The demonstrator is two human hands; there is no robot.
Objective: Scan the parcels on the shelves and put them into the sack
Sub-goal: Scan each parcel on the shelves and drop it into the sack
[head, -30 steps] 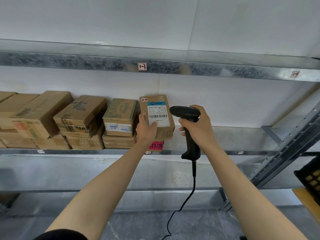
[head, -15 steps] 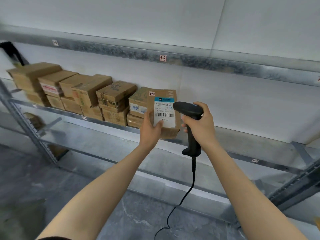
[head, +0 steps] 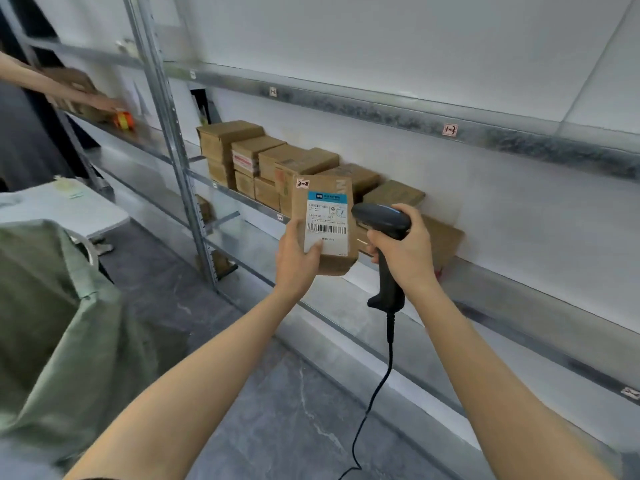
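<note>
Swung left since the earlier frame: a green sack (head: 69, 323) had come into view, near left, mouth open. Left hand (head: 296, 261) gripped the parcel (head: 332, 263) upright in front of the shelf (head: 519, 296), thumb pinching its white label (head: 325, 223), well apart from the sack. Right hand (head: 408, 251) was wrapped round the black scanner (head: 381, 218), whose head sat just beside the label, cable (head: 389, 358) hanging. Behind, brown boxes (head: 242, 150) were stacked along the shelf. Far left, another person's arm (head: 52, 84) reached to a shelf.

The parcel (head: 323, 225) I hold is brown cardboard, its white label (head: 325, 223) topped by a blue band and printed with black barcode stripes. My scanner (head: 386, 237) is black, the sack (head: 59, 327) dull green, the shelves (head: 398, 112) mottled grey metal.
</note>
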